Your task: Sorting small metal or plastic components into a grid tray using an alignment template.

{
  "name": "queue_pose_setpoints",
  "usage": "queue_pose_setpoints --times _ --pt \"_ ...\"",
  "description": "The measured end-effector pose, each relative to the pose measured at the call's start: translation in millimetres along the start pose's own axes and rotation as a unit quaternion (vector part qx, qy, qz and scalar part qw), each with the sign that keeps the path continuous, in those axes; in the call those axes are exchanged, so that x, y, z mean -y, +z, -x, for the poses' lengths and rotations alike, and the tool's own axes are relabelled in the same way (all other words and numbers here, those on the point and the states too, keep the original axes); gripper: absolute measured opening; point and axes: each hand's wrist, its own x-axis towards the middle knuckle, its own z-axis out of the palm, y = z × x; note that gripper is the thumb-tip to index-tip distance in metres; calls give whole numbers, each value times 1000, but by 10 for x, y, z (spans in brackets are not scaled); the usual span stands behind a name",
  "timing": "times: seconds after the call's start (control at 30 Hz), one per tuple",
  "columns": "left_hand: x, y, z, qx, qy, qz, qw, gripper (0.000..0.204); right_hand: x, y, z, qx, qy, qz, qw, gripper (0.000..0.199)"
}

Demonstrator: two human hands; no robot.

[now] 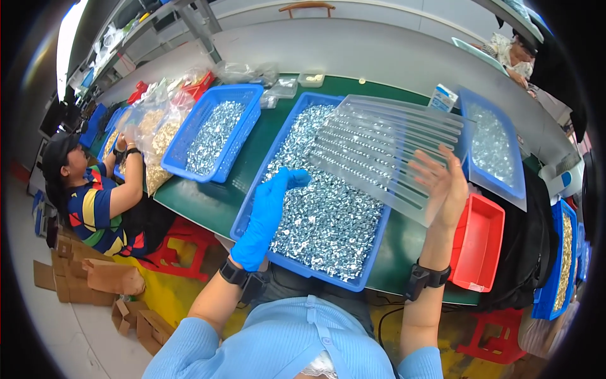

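Observation:
A clear slotted plate [369,142] is tilted above the far right part of a blue plastic bin [309,98]. Small shiny metal parts line several of its slots. My bare right hand [445,183] holds the plate at its right side, fingers partly spread against it. Below and left of the plate, my left hand [268,218], in a blue glove, hovers over the bin's left side with its fingers drawn together. Whatever those fingers pinch, if anything, cannot be made out. Loose small metal parts [322,234] fill the bin.
Left of my bin stands another blue bin [218,170] of metal parts. A person [95,196] handles clear bags [161,126] there. To the right are a red bin [476,246], a blue bin under a clear sheet [492,148] and a black bag [524,240].

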Motion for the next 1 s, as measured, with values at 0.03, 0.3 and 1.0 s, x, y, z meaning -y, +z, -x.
queue_pose_setpoints --times 0.03,0.3,1.0 --pt "16 -55 -32 -21 -21 51 998 47 11 12 -3 5 -1 5 1000 54" --pt "-12 -30 -606 -66 -58 153 984 48 -41 -53 -20 61 -10 12 998 61" --pt "380 37 -936 -96 -99 258 956 41 -374 -535 -263 267 29 -268 925 78"
